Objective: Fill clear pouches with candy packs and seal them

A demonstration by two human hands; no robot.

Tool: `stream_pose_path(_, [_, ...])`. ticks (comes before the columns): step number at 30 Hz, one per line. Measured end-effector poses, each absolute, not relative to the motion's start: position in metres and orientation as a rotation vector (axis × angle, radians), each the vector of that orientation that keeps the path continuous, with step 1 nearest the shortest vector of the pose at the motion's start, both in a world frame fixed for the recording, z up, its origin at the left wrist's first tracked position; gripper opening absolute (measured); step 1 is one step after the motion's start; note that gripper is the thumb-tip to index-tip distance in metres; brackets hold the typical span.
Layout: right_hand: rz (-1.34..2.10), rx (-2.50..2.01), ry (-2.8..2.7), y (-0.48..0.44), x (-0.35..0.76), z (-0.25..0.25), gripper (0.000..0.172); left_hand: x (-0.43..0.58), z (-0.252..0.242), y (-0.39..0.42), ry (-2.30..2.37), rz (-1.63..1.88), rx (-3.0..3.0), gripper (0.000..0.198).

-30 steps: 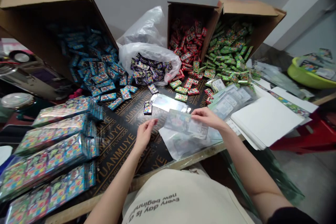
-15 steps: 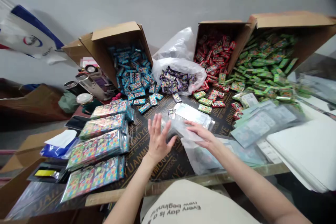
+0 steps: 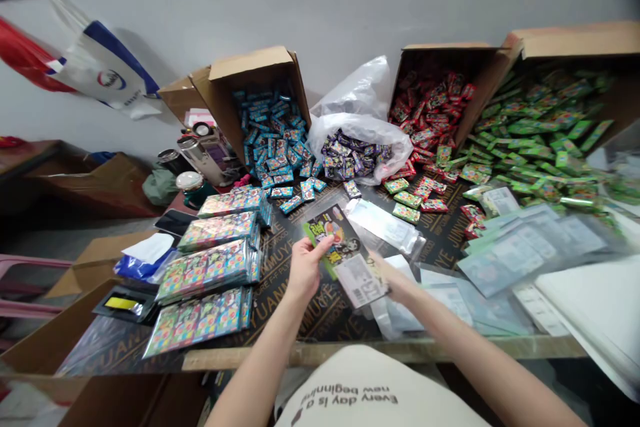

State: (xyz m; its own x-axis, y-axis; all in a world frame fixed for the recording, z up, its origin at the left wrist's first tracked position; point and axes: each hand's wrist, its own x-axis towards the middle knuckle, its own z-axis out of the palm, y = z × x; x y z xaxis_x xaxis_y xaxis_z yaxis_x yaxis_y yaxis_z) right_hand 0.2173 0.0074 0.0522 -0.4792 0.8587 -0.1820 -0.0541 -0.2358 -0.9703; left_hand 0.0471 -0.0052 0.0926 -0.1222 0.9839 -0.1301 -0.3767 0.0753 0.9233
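Observation:
A flat black-and-green printed packet [image 3: 343, 247] with a pale printed panel at its lower end is held up over the table, tilted. My left hand [image 3: 306, 270] is closed on its left edge, thumb lying across the front. On the opposite side, my right hand [image 3: 395, 280] grips the right edge; its fingers are blurred and partly hidden behind the packet. Just beyond lies a clear plastic sleeve with a white label [image 3: 383, 223]. Small wrapped candy packs in blue [image 3: 280, 160], purple [image 3: 350, 153], red [image 3: 435, 113] and green [image 3: 540, 127] sit at the back.
Cardboard boxes [image 3: 250, 67] and a white plastic bag [image 3: 360, 121] hold the small packs. Stacks of colourful flat packs [image 3: 203, 273] stand at left, near a phone [image 3: 175, 221] and flasks [image 3: 200, 157]. Translucent sleeves [image 3: 515, 247] and white sheets [image 3: 595, 300] lie at right.
My left hand was open and apart, while my right held a thin clear plastic bag. Now both hands hold the printed packet between them. The view has shifted left.

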Motion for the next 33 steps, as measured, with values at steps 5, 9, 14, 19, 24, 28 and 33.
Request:
stream_pose_path(5, [0.851,-1.135,-1.593,0.024,0.235,0.093,0.022,0.026,0.098,-0.012,1.286,1.109,1.241,0.022])
stream_pose_path(9, [0.699,-0.953,-1.986,0.019,0.218,0.107,0.028,0.040,0.088,-0.021,1.254,0.979,1.522,0.009])
stream_pose_path(14, [0.639,-0.887,-2.289,0.020,0.209,0.103,0.020,0.051,0.077,-0.031,1.013,1.032,1.296,0.033])
stream_pose_path(19, [0.702,-0.810,-2.329,0.029,0.220,0.111,0.020,0.046,0.070,-0.038,0.711,0.919,0.834,0.060])
stream_pose_path(24, [0.825,-0.800,-2.459,0.032,0.226,0.126,0.054,0.043,0.076,-0.042,0.791,0.857,0.782,0.049])
stream_pose_path(28, [0.936,-0.740,-2.435,0.033,0.226,0.126,0.061,0.042,0.080,-0.043,0.871,0.857,0.779,0.035])
stream_pose_path(33, [1.026,-1.079,-1.703,0.034,0.214,0.093,0.056,0.038,0.075,-0.039,1.069,0.961,0.681,0.025])
